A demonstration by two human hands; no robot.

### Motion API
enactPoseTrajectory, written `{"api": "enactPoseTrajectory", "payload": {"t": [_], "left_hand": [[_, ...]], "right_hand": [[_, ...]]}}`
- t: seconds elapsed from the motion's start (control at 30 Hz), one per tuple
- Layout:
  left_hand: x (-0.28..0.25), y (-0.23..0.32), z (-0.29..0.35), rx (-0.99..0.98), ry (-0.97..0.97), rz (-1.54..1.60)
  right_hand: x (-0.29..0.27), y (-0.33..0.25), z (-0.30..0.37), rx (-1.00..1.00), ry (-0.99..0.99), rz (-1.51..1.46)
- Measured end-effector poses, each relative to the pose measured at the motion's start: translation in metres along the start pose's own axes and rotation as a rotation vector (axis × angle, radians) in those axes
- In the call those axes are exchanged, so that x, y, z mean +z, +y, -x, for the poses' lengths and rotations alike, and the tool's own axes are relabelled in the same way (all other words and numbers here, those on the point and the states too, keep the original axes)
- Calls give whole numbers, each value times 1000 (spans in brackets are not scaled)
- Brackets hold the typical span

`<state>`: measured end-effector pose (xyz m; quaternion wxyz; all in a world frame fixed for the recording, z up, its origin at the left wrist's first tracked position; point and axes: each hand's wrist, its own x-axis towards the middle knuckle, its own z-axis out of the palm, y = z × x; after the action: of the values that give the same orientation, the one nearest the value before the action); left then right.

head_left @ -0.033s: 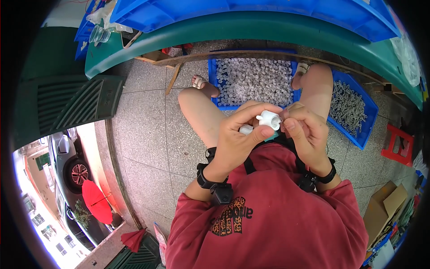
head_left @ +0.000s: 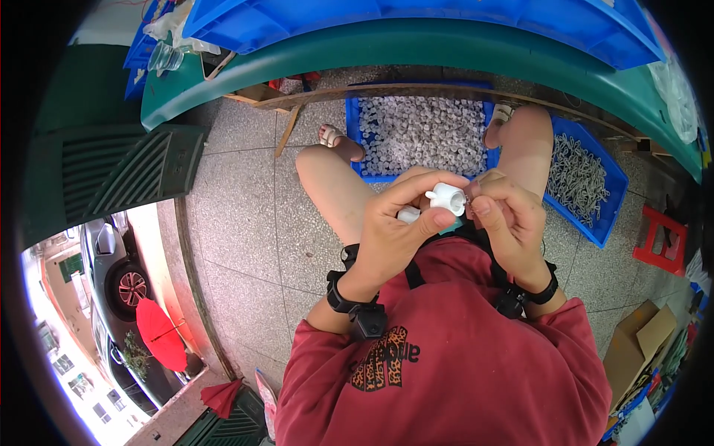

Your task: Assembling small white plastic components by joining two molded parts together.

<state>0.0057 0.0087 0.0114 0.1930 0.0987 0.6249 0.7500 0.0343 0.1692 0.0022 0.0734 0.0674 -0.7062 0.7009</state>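
Observation:
My left hand (head_left: 394,227) pinches a small white plastic fitting (head_left: 448,198) between thumb and fingers. The fitting is a short hollow cylinder with a small nub on one side, its open end facing my right hand. Another white piece (head_left: 408,215) is tucked in the left palm, partly covered. Right beside the opening, my right hand (head_left: 513,215) has its thumb and fingers closed together. Whatever it holds is too small and too hidden to name. Both hands are above my lap.
Between my feet stands a blue crate (head_left: 355,168) of many small white parts. To its right, another blue crate (head_left: 595,236) holds metal pieces. A green-covered table (head_left: 335,56) with a blue tray (head_left: 416,9) is ahead. A red stool (head_left: 658,241) and cardboard box (head_left: 632,349) stand right.

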Motion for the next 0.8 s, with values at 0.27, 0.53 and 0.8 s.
{"api": "enactPoseTrajectory", "payload": {"t": [0.27, 0.53, 0.8], "left_hand": [[0, 0, 0, -5, 13, -18], [1, 0, -1, -18, 27, -9], [1, 0, -1, -30, 24, 18]], "right_hand": [[0, -1, -1, 5, -6, 21], [1, -1, -1, 6, 1, 38], [2, 1, -3, -90, 16, 119]]}}
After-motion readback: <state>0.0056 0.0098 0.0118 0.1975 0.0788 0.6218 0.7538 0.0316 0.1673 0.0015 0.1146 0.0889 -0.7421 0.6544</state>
